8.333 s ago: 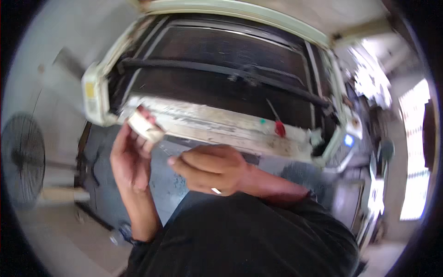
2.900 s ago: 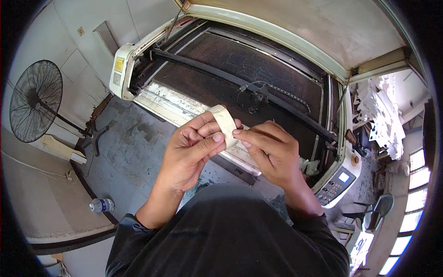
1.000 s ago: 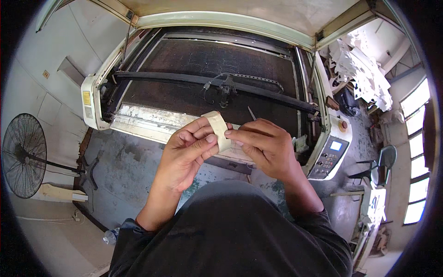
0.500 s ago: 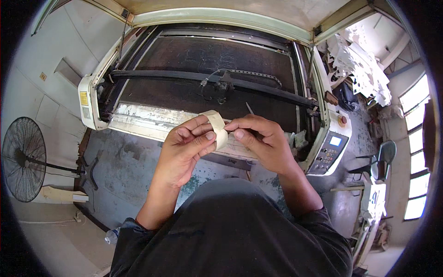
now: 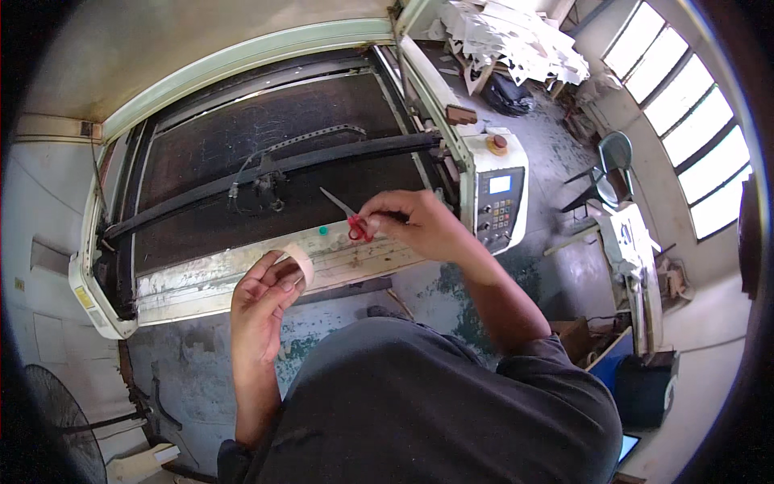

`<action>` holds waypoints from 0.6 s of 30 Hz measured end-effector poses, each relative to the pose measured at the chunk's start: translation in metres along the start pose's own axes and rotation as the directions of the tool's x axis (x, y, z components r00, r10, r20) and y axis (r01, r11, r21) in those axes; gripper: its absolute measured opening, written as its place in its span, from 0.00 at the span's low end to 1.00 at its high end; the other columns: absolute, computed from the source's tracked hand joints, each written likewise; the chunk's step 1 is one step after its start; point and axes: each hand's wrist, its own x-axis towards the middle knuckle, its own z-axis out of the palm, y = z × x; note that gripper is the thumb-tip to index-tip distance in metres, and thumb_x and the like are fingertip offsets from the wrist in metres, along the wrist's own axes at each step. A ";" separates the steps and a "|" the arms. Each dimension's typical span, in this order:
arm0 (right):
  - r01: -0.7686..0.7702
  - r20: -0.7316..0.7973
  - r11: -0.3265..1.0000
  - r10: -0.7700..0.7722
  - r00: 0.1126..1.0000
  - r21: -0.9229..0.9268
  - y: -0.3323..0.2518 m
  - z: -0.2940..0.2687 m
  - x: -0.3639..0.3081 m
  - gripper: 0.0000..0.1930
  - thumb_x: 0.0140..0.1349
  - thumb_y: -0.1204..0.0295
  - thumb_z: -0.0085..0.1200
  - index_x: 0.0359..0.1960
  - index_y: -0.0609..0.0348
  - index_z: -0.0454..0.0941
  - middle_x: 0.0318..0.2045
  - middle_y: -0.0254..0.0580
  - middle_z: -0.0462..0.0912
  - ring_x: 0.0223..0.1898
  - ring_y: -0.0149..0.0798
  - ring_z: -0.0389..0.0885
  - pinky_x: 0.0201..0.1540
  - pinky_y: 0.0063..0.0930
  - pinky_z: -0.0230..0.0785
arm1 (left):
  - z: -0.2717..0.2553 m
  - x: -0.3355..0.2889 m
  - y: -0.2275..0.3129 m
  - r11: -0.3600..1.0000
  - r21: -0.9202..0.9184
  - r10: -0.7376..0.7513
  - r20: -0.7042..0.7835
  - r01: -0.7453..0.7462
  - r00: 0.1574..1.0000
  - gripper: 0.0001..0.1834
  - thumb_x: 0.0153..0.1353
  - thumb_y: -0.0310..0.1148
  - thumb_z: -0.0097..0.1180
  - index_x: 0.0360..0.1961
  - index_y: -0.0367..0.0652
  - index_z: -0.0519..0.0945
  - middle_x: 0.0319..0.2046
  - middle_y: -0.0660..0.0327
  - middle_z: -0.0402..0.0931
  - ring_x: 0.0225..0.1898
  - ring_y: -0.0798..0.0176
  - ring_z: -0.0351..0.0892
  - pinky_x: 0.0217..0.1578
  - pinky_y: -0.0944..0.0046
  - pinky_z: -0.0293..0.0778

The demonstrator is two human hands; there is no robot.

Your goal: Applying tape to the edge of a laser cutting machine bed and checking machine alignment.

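Fingers of the left hand (image 5: 258, 316) hold the roll (image 5: 301, 266), thumb in front; those of the right hand (image 5: 423, 226) bunch narrowly at the red handles of the scissors (image 5: 355, 222), and whether they grip or only touch I cannot tell. Past both sets of fingers spreads the machine (image 5: 298, 109), its pale front rail (image 5: 193, 286) running left to right just behind the fingertips. From the right fingers the scissors lie to the left, handles nearest, the long axis slanting leftward and away from the person, blades against the machine's dark inside. The right hand is the nearer; the left fingers are well apart from the handles. The roll, a cream ring, sits tilted on the right side of the left fingers. Smallest is a green disc (image 5: 323, 231) on the rail, between the roll and the right fingers.

Half a second earlier both hands meet at the roll; now the left alone has it, the right is at the scissors, and the view is swung right.
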 end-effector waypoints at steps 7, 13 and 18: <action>-0.290 -0.630 0.746 -0.218 0.745 -0.600 0.109 -0.141 -0.002 0.09 0.69 0.74 0.62 0.49 0.60 0.86 0.41 0.48 0.87 0.38 0.44 0.87 0.44 0.36 0.78 | 0.025 0.018 -0.017 0.997 -0.026 -0.065 0.024 0.066 0.998 0.28 0.67 0.20 0.58 0.68 0.27 0.70 0.59 0.43 0.80 0.59 0.50 0.86 0.63 0.52 0.82; -0.265 -0.566 0.666 -0.284 0.774 -0.697 0.161 -0.177 -0.001 0.08 0.70 0.75 0.60 0.47 0.60 0.87 0.42 0.53 0.86 0.39 0.52 0.87 0.46 0.42 0.79 | 0.035 0.022 -0.018 0.998 -0.018 -0.055 -0.016 0.055 0.998 0.28 0.67 0.21 0.59 0.68 0.28 0.71 0.58 0.44 0.80 0.59 0.51 0.86 0.64 0.52 0.81; -0.372 -0.619 0.682 -0.153 0.770 -0.630 0.167 -0.187 0.010 0.08 0.64 0.71 0.67 0.44 0.55 0.89 0.38 0.46 0.89 0.39 0.52 0.86 0.46 0.46 0.78 | 0.042 0.022 -0.021 0.999 -0.031 -0.032 -0.054 0.030 0.998 0.27 0.67 0.20 0.54 0.68 0.24 0.69 0.61 0.40 0.78 0.59 0.47 0.85 0.61 0.53 0.85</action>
